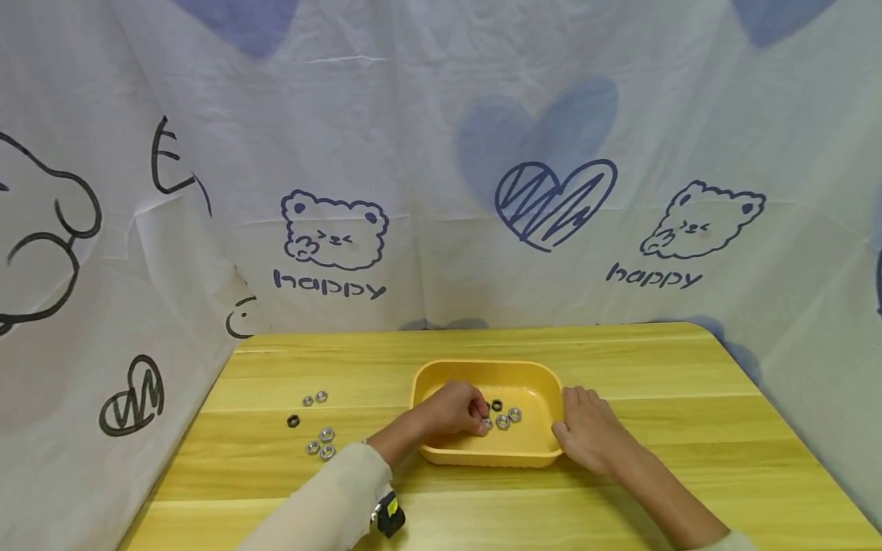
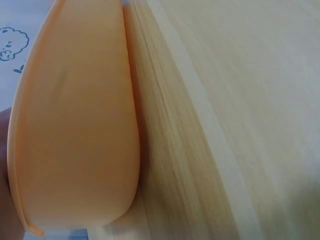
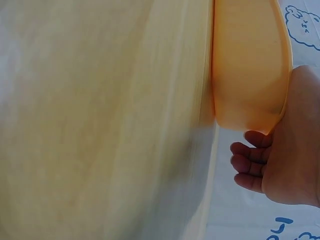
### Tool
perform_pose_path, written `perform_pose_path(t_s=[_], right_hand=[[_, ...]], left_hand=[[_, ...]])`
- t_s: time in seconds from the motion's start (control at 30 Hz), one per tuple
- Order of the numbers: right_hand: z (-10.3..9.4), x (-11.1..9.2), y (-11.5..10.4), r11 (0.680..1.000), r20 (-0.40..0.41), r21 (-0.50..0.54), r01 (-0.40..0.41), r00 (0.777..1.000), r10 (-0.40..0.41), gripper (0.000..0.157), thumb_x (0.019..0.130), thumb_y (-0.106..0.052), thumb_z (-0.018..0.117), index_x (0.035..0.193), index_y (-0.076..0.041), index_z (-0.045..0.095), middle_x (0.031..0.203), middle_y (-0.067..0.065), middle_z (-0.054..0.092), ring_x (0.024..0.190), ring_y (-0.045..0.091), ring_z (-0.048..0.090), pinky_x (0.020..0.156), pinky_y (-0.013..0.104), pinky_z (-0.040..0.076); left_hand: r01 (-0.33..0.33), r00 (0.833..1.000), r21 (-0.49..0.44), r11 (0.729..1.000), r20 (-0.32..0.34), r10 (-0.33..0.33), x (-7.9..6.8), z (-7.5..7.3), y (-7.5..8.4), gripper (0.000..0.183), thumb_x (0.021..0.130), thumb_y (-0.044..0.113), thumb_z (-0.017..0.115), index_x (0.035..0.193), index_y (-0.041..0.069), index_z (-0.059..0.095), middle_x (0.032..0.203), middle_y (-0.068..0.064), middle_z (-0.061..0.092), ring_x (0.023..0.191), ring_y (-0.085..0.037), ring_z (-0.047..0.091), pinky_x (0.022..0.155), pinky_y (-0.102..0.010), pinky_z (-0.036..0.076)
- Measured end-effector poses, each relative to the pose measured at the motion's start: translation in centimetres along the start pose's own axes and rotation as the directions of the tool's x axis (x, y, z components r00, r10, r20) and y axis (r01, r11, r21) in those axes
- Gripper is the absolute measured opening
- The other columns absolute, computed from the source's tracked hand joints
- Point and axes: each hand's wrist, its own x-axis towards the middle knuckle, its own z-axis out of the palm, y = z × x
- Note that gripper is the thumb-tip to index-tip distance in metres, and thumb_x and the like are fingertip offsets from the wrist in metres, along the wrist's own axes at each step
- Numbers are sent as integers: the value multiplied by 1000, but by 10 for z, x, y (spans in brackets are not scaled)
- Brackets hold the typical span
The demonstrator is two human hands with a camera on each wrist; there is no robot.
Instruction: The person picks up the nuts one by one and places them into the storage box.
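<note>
A yellow plastic tray (image 1: 482, 459) sits on the table, with several hex nuts (image 1: 503, 422) on its floor, both silver and black. My left hand (image 1: 451, 409) reaches in over the tray's left side, fingers bent downward. Its thumb and fingertips pinch at a small silver hex nut (image 1: 487, 423). At the tray's right end, my right hand (image 1: 589, 428) grips the rim, and the right wrist view shows its curled fingers (image 3: 250, 165) beside the tray's outer wall (image 3: 250, 65). The left wrist view shows mostly the tray's outer side (image 2: 80, 125), which hides the left fingers.
Left of the tray, several silver nuts (image 1: 327, 435) and one black nut (image 1: 293, 421) lie on the wood-grain table (image 1: 689, 428). A white cloth (image 1: 441, 229) printed with bears and hearts hangs behind and along both sides.
</note>
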Motion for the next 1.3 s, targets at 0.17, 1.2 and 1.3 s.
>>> perform_pose_path(t_s=[0.17,1.2,1.3], right_hand=[[0,0,-1,1000,-15,7,-5,1000,5,28,98,-17,49,113,6,53,96,11,51,87,26,45,79,39,36],[-1,4,-4,998,52,7,-63,997,62,41,98,-22,50,124,10,50,102,13,53,92,28,46,83,43,40],[-1,3,-3,998,53,8,-60,997,59,41,98,-22,50,124,10,50,103,14,54,91,27,46,81,43,39]], left_hand=[[5,1000,-5,1000,10,-5,-1,-1,2,16,85,9,85,96,3,76,84,-2,73,71,-3,57,69,-18,50],[-40,946,432,901,-273,173,-65,-57,9,19,97,20,73,111,8,75,107,-4,74,100,-20,68,89,-37,59],[-34,940,420,907,-294,172,-77,-59,3,18,96,18,75,110,7,75,106,-4,74,96,-18,66,85,-35,59]])
